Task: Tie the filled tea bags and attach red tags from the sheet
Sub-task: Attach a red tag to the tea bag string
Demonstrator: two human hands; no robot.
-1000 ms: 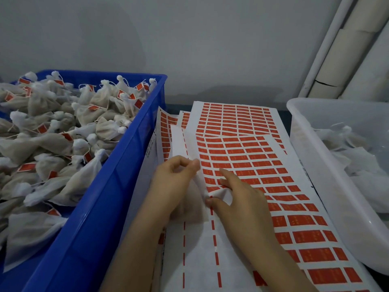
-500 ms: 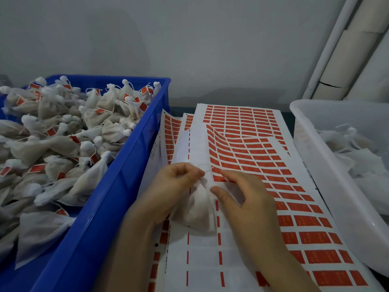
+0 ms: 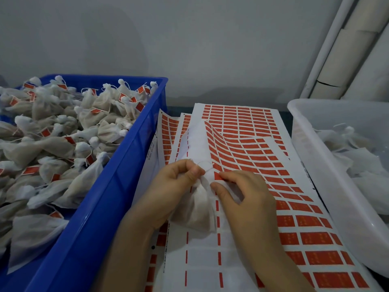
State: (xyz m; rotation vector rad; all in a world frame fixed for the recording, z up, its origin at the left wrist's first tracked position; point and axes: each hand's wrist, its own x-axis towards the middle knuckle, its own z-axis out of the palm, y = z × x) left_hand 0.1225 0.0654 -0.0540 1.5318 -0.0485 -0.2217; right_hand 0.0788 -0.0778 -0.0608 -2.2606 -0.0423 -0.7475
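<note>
The tea bag (image 3: 195,209) lies on the tag sheet (image 3: 242,152), its gathered neck pointing toward twelve o'clock. Our left hand (image 3: 174,186) pinches that neck; our right hand (image 3: 242,194) pinches the string (image 3: 207,166) over a red tag (image 3: 217,175) at its one o'clock. We should keep the neck bunched tight and press the string flat before peeling.

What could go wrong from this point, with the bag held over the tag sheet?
1. The left hand pinches only the gathered neck of the tea bag; if that pinch slackens, the neck may reopen.
2. The right hand fingers touch a red tag on the top tag sheet, which is already lifted and curved, so peeling may drag the sheet or tear the tag.
3. The thin string could snag.
</note>
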